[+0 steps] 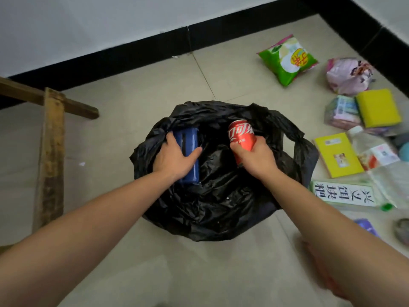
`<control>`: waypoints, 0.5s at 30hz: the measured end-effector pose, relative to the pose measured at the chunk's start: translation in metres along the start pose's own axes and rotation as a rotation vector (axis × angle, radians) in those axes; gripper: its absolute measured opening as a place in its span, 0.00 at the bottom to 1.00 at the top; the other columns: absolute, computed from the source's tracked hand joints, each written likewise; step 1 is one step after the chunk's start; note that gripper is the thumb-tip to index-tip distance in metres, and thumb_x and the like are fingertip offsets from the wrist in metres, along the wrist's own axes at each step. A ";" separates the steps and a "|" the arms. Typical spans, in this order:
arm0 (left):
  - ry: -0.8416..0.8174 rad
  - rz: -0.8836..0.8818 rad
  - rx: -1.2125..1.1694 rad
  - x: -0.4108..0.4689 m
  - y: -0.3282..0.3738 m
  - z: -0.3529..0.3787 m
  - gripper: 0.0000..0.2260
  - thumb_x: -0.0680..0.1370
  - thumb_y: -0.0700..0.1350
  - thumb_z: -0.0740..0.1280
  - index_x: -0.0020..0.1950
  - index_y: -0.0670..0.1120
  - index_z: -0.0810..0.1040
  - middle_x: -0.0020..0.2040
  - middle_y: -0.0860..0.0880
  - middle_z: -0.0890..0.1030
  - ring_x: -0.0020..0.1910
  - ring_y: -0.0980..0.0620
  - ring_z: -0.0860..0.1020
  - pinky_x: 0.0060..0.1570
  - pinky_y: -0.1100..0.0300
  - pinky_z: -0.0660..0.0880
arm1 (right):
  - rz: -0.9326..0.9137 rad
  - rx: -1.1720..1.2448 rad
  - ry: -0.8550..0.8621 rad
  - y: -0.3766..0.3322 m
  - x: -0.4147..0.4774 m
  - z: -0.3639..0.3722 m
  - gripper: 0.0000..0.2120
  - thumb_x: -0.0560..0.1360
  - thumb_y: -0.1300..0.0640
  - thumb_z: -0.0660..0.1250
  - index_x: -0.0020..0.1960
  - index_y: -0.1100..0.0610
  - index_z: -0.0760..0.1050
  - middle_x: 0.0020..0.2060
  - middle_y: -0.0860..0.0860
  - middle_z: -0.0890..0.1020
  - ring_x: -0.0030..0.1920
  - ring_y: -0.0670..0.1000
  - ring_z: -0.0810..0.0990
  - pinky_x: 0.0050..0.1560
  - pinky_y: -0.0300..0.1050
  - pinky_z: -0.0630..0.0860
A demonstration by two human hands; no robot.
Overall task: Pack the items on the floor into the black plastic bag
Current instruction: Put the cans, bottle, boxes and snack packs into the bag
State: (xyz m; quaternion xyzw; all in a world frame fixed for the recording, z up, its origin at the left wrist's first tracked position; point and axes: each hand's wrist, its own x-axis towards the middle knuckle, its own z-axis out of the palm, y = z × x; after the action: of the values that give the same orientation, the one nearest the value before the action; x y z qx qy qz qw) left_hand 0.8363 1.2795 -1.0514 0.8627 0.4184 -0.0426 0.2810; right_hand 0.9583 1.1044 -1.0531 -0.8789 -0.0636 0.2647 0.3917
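Observation:
A black plastic bag [221, 202] lies open on the tiled floor in the middle of the view. My left hand [174, 158] grips a flat dark blue pack [187, 138] over the bag's left side. My right hand [254, 158] holds a red cola can [241, 135] upright over the bag's right side. To the right on the floor lie a green chip bag [287, 59], a pink wrapped packet [347, 76], a yellow sponge [378, 108], a yellow booklet [338, 155], a clear plastic bottle [376, 151] and a white labelled packet [343, 193].
A wooden frame [51, 138] stands on the floor at the left. A black skirting board [132, 56] runs along the white wall behind and at the far right. More small items, among them a green cap [386, 206] and a purple pack [367, 227], lie at the right edge.

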 end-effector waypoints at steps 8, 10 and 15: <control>-0.185 0.167 0.218 -0.002 -0.013 0.014 0.29 0.79 0.56 0.62 0.78 0.54 0.57 0.78 0.42 0.56 0.72 0.39 0.64 0.68 0.48 0.67 | -0.179 -0.190 -0.122 -0.006 -0.013 0.044 0.36 0.77 0.43 0.64 0.78 0.53 0.54 0.69 0.61 0.70 0.66 0.62 0.72 0.65 0.52 0.69; -0.162 0.124 0.252 -0.001 -0.020 0.013 0.29 0.79 0.57 0.61 0.78 0.56 0.55 0.76 0.41 0.59 0.71 0.38 0.65 0.67 0.47 0.67 | -0.164 -0.170 -0.149 -0.007 -0.014 0.052 0.35 0.78 0.41 0.63 0.79 0.53 0.54 0.69 0.61 0.71 0.66 0.61 0.72 0.64 0.50 0.69; -0.098 0.127 0.266 -0.003 -0.014 0.007 0.28 0.81 0.56 0.59 0.79 0.53 0.56 0.76 0.41 0.59 0.72 0.39 0.63 0.65 0.46 0.67 | -0.174 -0.244 -0.200 -0.015 -0.017 0.039 0.36 0.78 0.37 0.60 0.79 0.54 0.55 0.71 0.59 0.69 0.68 0.59 0.71 0.65 0.50 0.68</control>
State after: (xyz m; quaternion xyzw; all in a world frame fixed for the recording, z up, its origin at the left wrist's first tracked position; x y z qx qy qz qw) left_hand 0.8252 1.2809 -1.0631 0.9140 0.3394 -0.1217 0.1863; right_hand 0.9247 1.1349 -1.0570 -0.8806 -0.2095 0.3061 0.2950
